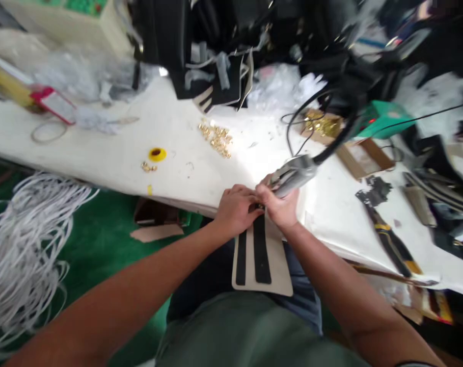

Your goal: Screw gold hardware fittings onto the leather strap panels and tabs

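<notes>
My left hand (237, 208) lies at the table's front edge with its fingers closed on the top of a beige panel (250, 278). Two black strips (262, 250) run lengthwise on this panel, which hangs over the edge towards my lap. A small shiny piece shows at my left fingertips, too small to name. Close beside it, my right hand (282, 206) is wrapped round a grey power tool (296, 176) with a thick black hose or cable at its far end. The tool's working tip is hidden by my fingers.
Small gold metal fittings (218, 138) lie in a pile beyond my hands, near a yellow ring (157, 154). Black-and-yellow pliers (395, 247) rest at right, by a cardboard box (364, 158) and a green box (387, 118). White cord (32, 244) is heaped at left.
</notes>
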Motion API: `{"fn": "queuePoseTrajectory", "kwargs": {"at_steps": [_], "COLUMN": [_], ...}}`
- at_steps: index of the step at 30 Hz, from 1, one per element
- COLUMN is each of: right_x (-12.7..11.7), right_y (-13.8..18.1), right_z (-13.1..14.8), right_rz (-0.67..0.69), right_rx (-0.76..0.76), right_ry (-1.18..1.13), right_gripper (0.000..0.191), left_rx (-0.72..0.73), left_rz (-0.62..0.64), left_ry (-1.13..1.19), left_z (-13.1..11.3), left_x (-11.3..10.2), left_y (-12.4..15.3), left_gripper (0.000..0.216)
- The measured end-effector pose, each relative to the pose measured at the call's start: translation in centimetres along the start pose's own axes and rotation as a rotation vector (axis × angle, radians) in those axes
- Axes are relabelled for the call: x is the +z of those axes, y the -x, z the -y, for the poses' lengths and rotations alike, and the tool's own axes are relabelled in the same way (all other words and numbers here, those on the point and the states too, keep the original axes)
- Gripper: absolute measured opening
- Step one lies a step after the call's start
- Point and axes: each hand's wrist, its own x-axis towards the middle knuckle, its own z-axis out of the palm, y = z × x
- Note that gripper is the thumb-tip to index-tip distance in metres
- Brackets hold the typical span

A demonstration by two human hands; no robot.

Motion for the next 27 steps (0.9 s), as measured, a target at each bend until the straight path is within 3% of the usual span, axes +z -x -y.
{"fn": "queuePoseTrajectory", "kwargs": {"at_steps": [4, 9, 14, 18, 24, 27], "right_x": [0.6, 0.4, -1.8, -3.4, -4.0, -5.0], "right_y": [-0.7, -2.0, -3.5, -4.1, -3.6, -2.5], "right_z": [1.3, 2.6, 3.0, 1.0, -1.7, -1.4], "right_rz": [0.054, 0.011, 0.001, 0.103, 0.179, 0.140], "right_rx": [0.108, 0.055, 0.147, 0.241, 0.232, 0.190], "right_ry": [-0.118, -0.180, 0.388, 0.705, 0.873, 0.870], "right_gripper": [0.047, 0.049, 0.057, 0.047, 0.047, 0.047], "left_rx": [-0.018, -0.006, -0.040, -0.071, -0.252, -0.286], "left_rz": [-0.018, 0.009, 0.012, 0.030, 0.087, 0.090], "left_ry": [-0.045, -0.054, -0.113, -0.192, -0.058, 0.161], "left_z": [-0.3, -0.5, -0.6, -0.9, -1.2, -1.1], "left_x": [-0.7, -0.9, -1.0, -1.5, -2.3, -2.5], "left_y": [-0.5, -0.7, -0.5, -0.7, -0.4, 0.1], "left_gripper": [0.022, 0.020, 0.035, 0.050, 0.065, 0.051]}}
